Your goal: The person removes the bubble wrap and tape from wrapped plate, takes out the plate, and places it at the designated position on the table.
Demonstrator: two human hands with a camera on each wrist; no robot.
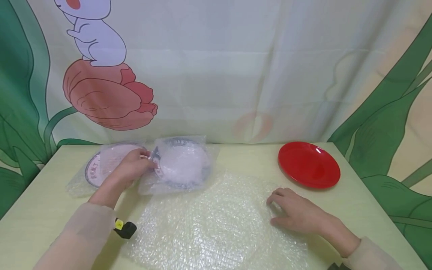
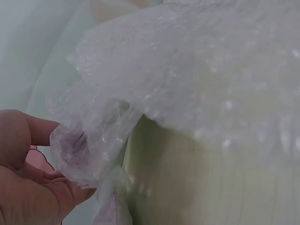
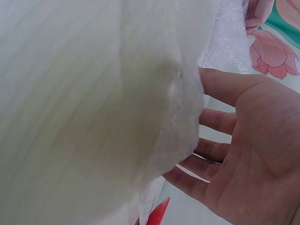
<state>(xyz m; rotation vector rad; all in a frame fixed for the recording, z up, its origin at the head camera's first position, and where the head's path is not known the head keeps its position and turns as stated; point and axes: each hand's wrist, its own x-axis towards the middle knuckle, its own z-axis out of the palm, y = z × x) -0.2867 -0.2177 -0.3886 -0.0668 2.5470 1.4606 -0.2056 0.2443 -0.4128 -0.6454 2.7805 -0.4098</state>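
Observation:
At the back of the table lies a plate in bubble wrap [image 1: 183,163], patterned with a dark rim. My left hand [image 1: 136,165] pinches its left edge; in the left wrist view the thumb and a finger close on the crinkled wrap. A second bubble-wrapped plate [image 1: 96,170] sits just left of it, partly behind that hand. Across the table's middle a sheet of bubble wrap [image 1: 216,225] is spread flat. Over its right edge my right hand [image 1: 298,212] rests with fingers loosely bent and spread; in the right wrist view nothing is held between them.
A bare red plate [image 1: 308,165] lies at the back right, beyond my right hand. Behind the pale table [image 1: 30,210] hangs a printed curtain [image 1: 209,75] with leaves, a flower and a white animal figure. Black wrist devices [image 1: 125,229] show at both sleeves.

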